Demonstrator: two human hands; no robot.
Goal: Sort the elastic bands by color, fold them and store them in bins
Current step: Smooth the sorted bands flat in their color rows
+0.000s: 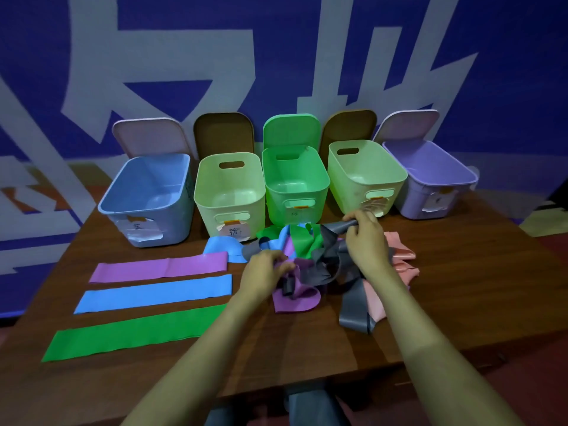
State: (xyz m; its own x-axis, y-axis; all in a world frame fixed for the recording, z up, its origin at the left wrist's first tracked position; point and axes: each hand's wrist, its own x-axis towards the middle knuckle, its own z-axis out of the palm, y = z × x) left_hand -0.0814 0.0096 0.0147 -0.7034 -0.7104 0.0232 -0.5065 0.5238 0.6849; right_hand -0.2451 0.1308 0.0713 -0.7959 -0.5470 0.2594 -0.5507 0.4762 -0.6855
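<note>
Head camera looks down on a brown table; along its far edge stand five bins in a row, from left to right a blue bin, a pale green bin, a green bin, a second pale green bin and a purple bin; the first four are open and the purple one has a lid on it. On the left half of the table three bands lie flat and parallel, apart from one another: a purple band farthest, a blue band in the middle, a green band nearest the front edge. Just in front of the green bin lies a tangled heap of bands, with pink bands on its right side. The left hand rests on the heap's left side, fingers curled round a crumpled purple band; the right hand pinches the end of a grey band at the heap's far side, lifted off the table.
</note>
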